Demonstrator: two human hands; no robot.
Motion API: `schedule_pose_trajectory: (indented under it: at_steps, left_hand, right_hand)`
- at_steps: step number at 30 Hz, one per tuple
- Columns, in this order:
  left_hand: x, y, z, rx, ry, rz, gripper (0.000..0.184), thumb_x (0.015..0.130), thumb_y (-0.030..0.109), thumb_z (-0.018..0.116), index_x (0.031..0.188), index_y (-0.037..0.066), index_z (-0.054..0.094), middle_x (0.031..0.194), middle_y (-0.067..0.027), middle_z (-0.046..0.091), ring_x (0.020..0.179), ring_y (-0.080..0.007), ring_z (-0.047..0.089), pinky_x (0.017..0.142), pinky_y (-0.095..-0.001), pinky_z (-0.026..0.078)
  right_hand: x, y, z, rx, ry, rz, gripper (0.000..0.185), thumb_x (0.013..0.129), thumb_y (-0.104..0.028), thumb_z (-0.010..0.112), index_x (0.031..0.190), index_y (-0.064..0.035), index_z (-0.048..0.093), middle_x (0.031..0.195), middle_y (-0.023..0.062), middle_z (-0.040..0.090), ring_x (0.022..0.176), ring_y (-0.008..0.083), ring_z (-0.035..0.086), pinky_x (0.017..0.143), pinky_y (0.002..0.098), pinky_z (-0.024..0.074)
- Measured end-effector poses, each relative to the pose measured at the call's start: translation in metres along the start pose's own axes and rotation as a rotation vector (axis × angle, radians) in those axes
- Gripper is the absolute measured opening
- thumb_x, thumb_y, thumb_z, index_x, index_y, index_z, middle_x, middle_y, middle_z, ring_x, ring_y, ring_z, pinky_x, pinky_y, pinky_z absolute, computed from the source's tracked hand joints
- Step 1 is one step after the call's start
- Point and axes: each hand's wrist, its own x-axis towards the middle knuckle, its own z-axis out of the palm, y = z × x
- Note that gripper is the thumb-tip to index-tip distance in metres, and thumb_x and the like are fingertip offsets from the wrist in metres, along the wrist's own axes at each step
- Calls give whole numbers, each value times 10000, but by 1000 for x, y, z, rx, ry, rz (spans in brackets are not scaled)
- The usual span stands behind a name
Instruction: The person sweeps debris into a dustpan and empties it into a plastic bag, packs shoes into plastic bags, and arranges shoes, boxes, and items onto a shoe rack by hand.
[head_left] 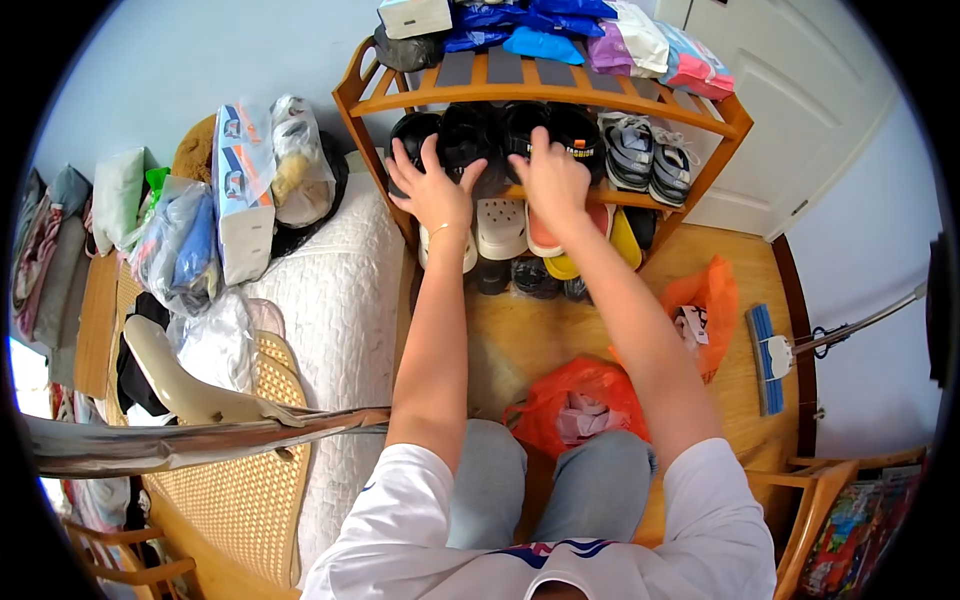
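Both arms reach forward to a wooden shoe rack [545, 101]. My left hand [437, 190] is open with fingers spread, over the front of the black shoes [465, 135] on the middle shelf. My right hand [555, 178] is at another black pair [575, 130] with a small orange and white label; its fingers are bent, and whether they grip a shoe cannot be made out. Grey and white sneakers [629, 152] stand to the right on that shelf. Below are white clogs [501, 228], pink-red footwear [545, 236] and yellow footwear [627, 240], partly behind my right hand and arm.
Blue packages [570, 25] lie on the rack's top. An orange-red bag [590, 400] sits by my knees, an orange bag [718, 310] farther right. A mop [768, 358] leans near the wall. A bed [350, 260] with bagged items is at left.
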Motion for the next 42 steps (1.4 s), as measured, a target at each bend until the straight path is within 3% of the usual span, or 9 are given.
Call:
schedule_pose_trajectory:
  at_steps: [2,5,9,15,20,22,32,37,42]
  left_hand:
    - [-11,-7,3,-121,32,-107,719,713,474,757,1323,229,467,1507,-191,210,1387,-403,178,1030,-677,148]
    - [-14,-32,7,-52,67,-35,633,811,406,685,1366,236,430,1488,-203,256,1351,-378,277,1055,-614,154]
    - [-4,-44,7,-99,89,-45,622,824,250,683,1378,189,407,1410,-218,367,1243,-372,435,1032,-514,292]
    - [6,-54,12,-338,160,-39,651,799,128,701,1315,-76,361,1262,-272,481,1173,-415,474,993,-418,379]
    - [10,-54,17,-123,23,-89,589,815,135,684,1294,-55,399,1206,-255,511,1127,-420,493,966,-422,393]
    - [2,-37,3,244,102,-20,595,795,90,682,1305,-38,405,1231,-232,486,1132,-412,471,971,-429,384]
    - [-18,-45,5,1,134,-45,562,763,32,684,1266,-66,453,1261,-241,458,1155,-406,451,983,-425,376]
    - [-40,-44,10,-45,105,70,587,767,19,649,1298,-52,407,1366,-240,399,1244,-394,407,1011,-437,353]
    - [-73,-14,-17,64,76,131,560,766,35,632,1285,-13,428,1352,-193,426,1238,-380,414,988,-473,360]
  right_hand:
    - [-11,-22,-4,34,145,-169,470,786,-335,689,1106,-40,512,915,172,638,849,341,635,693,439,502]
    - [-21,-33,23,225,24,-170,739,711,-346,759,1260,28,437,1152,249,524,1111,358,506,949,415,405]
    - [-13,-46,54,225,54,-95,871,676,-336,801,1265,149,382,1168,258,543,1080,371,536,950,421,421]
    - [0,-52,47,176,-13,17,824,698,-430,760,1222,125,450,973,203,647,920,304,619,906,391,397]
    - [-4,-51,52,-30,26,-60,737,759,-530,671,1142,91,561,870,141,682,822,230,636,889,349,334]
    - [-3,-50,50,-67,44,-89,682,785,-519,651,1099,85,604,844,129,684,804,225,630,907,361,326]
    - [-20,-31,41,18,10,-154,332,868,-272,604,1000,26,666,810,89,681,893,212,578,892,414,317]
    - [-56,-18,34,96,126,-257,470,840,-208,599,1231,48,540,1099,138,656,1121,219,538,953,434,301]
    - [-114,24,8,235,129,-260,392,828,-150,588,1192,-7,570,1135,139,638,1179,225,521,983,432,306]
